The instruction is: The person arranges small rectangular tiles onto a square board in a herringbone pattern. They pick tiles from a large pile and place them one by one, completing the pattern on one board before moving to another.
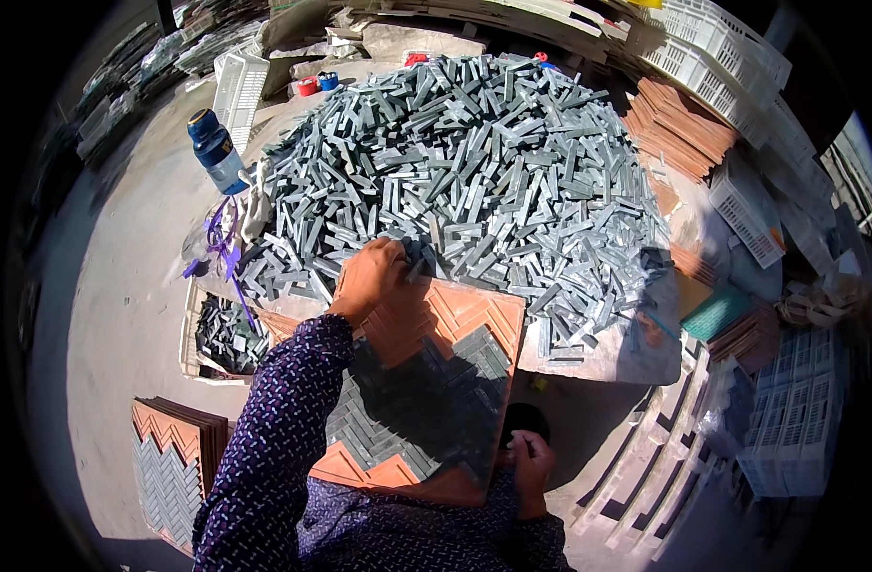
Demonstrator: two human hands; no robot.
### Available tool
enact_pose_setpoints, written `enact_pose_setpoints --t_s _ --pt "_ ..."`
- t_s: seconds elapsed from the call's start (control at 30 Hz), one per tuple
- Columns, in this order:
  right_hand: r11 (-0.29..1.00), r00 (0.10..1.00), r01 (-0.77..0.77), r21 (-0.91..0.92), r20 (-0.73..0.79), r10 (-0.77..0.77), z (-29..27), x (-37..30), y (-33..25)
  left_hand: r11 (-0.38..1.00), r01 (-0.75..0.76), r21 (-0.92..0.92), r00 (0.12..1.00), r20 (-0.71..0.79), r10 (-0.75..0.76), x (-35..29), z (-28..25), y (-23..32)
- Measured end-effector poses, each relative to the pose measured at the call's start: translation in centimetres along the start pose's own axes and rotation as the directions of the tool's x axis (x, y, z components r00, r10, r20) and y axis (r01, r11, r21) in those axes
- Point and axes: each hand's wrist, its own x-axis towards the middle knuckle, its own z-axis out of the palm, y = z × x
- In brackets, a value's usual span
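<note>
My left hand (371, 276), half-closed, seems to be picking grey strips (474, 172) just beyond it; the tray (469, 307) below calls for careful alignment. Right hand (531, 469) curled; both holds unclear.

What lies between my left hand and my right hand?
The orange tray, partly filled with dark strips in zigzag rows, shows there in the head view.

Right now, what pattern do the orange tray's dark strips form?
The strips form herringbone, in the head view.
</note>
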Motion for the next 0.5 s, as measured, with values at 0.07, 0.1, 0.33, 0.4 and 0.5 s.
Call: enact_pose_setpoints --t_s 0.07,0.1,0.33,0.4,0.5 --pt "0.997 0.999 -0.045 0.057 0.030 0.043 0.3 0.0 -0.4 0.994 0.034 -0.108 0.995 -0.089 -0.043 0.2 -1.2 -1.0" --pt "0.994 0.997 -0.070 0.083 0.032 0.068 0.3 -0.1 -0.5 0.979 0.038 -0.201 0.986 -0.149 -0.069 0.1 -2.1 -1.2" --pt "0.993 0.994 -0.110 0.045 0.025 0.109 0.6 0.5 -0.1 0.921 0.311 -0.236 0.950 0.055 -0.307 -7.6 -6.9 -0.5" --pt "0.994 0.995 -0.100 0.033 0.009 0.100 0.4 0.5 -0.2 0.984 0.146 -0.103 0.989 0.050 -0.142 -9.8 -6.3 -0.4" --pt "0.995 0.995 -0.096 0.026 0.025 0.095 0.7 0.3 -0.4 0.995 0.045 0.091 0.995 0.087 -0.053 -12.2 -6.4 -0.5"
